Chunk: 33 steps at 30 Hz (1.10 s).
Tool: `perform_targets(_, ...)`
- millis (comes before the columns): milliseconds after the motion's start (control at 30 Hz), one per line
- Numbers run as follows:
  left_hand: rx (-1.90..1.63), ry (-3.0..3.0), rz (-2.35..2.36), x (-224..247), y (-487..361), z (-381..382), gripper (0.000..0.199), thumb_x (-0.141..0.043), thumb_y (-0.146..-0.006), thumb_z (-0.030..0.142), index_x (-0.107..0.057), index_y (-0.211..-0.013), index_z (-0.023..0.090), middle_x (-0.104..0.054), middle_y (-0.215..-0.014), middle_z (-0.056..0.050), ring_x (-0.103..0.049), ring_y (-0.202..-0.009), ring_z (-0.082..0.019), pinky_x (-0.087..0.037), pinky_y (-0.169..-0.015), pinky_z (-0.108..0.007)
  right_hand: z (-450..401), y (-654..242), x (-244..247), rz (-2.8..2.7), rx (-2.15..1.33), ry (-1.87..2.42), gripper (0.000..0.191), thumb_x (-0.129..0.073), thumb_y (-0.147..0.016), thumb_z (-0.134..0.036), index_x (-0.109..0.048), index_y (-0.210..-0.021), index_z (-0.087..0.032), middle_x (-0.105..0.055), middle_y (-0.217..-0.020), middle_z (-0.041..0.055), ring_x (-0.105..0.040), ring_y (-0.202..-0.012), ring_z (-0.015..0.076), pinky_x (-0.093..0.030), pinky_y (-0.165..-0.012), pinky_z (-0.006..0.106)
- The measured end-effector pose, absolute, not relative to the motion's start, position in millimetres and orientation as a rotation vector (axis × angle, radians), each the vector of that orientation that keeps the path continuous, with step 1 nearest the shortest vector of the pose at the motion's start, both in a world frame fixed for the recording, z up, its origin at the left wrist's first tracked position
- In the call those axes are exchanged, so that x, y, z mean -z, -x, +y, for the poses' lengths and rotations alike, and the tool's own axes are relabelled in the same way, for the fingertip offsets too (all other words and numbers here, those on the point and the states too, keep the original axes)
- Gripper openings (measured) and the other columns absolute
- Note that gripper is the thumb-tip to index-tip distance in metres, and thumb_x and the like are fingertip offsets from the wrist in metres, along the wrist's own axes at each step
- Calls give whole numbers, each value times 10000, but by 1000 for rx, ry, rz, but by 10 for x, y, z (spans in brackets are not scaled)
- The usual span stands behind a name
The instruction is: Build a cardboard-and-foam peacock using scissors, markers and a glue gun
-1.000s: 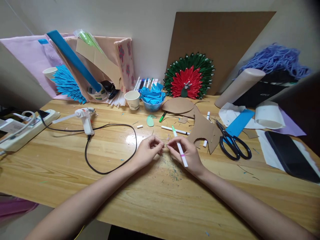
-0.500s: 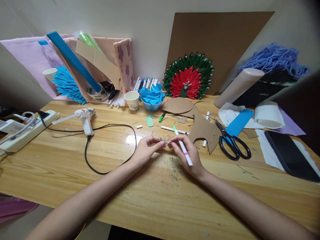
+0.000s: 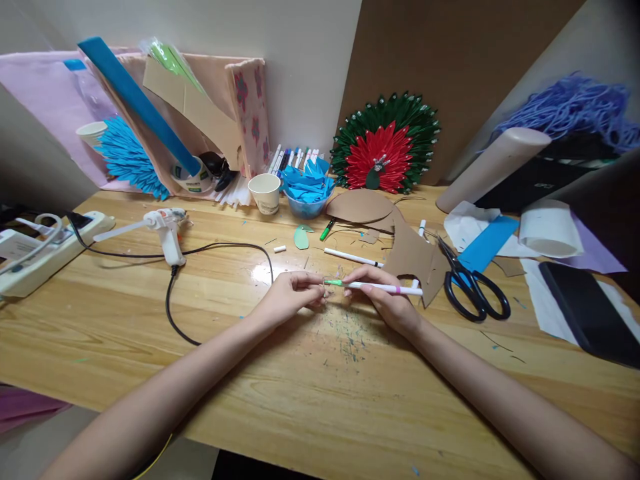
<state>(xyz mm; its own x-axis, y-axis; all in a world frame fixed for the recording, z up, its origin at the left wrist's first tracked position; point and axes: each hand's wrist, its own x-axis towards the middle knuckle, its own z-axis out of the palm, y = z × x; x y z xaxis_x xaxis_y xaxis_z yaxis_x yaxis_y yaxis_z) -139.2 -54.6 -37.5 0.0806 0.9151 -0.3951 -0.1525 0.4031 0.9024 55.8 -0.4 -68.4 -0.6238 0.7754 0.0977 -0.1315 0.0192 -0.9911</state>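
My right hand (image 3: 397, 308) is closed around a white marker (image 3: 383, 288) with a green tip and a pink band. The marker lies nearly level, its tip pointing left at the fingertips of my left hand (image 3: 290, 297). That hand is pinched on something small and thin, with wispy pale bits showing by the fingers; its kind I cannot make out. Small dark scraps (image 3: 347, 333) lie scattered on the table below. Just beyond my hands are a green paper cutout (image 3: 302, 237), a white cap (image 3: 280, 249) and another white marker (image 3: 353, 257).
At left are a white glue gun (image 3: 167, 237) with a looping black cord and a power strip (image 3: 55, 253). Scissors (image 3: 470, 287), brown cardboard pieces (image 3: 415, 247) and a phone (image 3: 593, 310) lie right. Behind stand a paper cup (image 3: 265, 193), a bowl (image 3: 307, 208) and a red-green peacock craft (image 3: 385, 143).
The marker in my right hand has swung from steeply slanted to nearly level, its green tip now at my left fingertips. The view has shifted slightly.
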Motion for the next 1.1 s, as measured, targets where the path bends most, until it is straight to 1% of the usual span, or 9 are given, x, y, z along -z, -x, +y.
perform_targets(133, -908, -852, 1219, 377, 1397, -550, 194, -672, -649, 173, -708, -830, 114, -695, -729, -58, -610, -612, -102, -494, -625, -226, 17, -548, 688, -1600, -1737, 685, 213, -561, -803, -342, -665, -883, -174, -630, -793, 36, -596, -713, 156, -503, -664, 294)
perform_targets(333, -878, -877, 1215, 385, 1399, -555, 136, -660, -651, 173, -707, -768, 120, -664, -638, -33, -596, -588, -99, -480, -614, -223, 31, -533, 693, -1587, -1744, 692, 172, -545, -801, -283, -664, -863, -177, -623, -750, 20, -587, -696, 144, -484, -661, 279)
perform_targets(500, -893, -894, 1223, 388, 1400, -555, 152, -660, -659, 188, -710, -786, 123, -670, -674, -41, -590, -583, -96, -480, -606, -220, 28, -538, 687, -1541, -1667, 756, 175, -538, -788, -282, -656, -865, -178, -630, -798, 29, -595, -710, 151, -489, -686, 298)
perform_targets(700, -871, -858, 1243, 363, 1395, -551, 137, -652, -657, 169, -714, -769, 120, -680, -685, -48, -590, -597, -96, -483, -628, -223, 20, -528, 675, -1581, -1753, 719, 162, -547, -783, -271, -659, -843, -170, -623, -739, 22, -592, -695, 148, -488, -668, 287)
perform_targets(867, -880, -877, 1227, 362, 1401, -556, 183, -661, -661, 181, -718, -826, 124, -675, -686, -43, -579, -570, -86, -482, -616, -219, 22, -528, 672, -1525, -1691, 758, 175, -531, -786, -273, -655, -863, -177, -629, -803, 29, -595, -721, 152, -486, -683, 296)
perform_targets(1000, -888, -863, 1224, 360, 1398, -555, 136, -662, -653, 169, -716, -770, 125, -675, -682, -42, -577, -576, -86, -483, -609, -214, 28, -527, 680, -1604, -1702, 759, 177, -532, -784, -274, -655, -847, -164, -633, -756, 30, -595, -702, 157, -489, -691, 312)
perform_targets(1100, -886, -849, 1241, 346, 1390, -553, 148, -656, -651, 159, -719, -782, 131, -676, -696, -42, -576, -581, -88, -488, -619, -223, 29, -524, 695, -1557, -1653, 782, 165, -534, -788, -256, -653, -865, -172, -634, -782, 27, -599, -722, 154, -489, -709, 312)
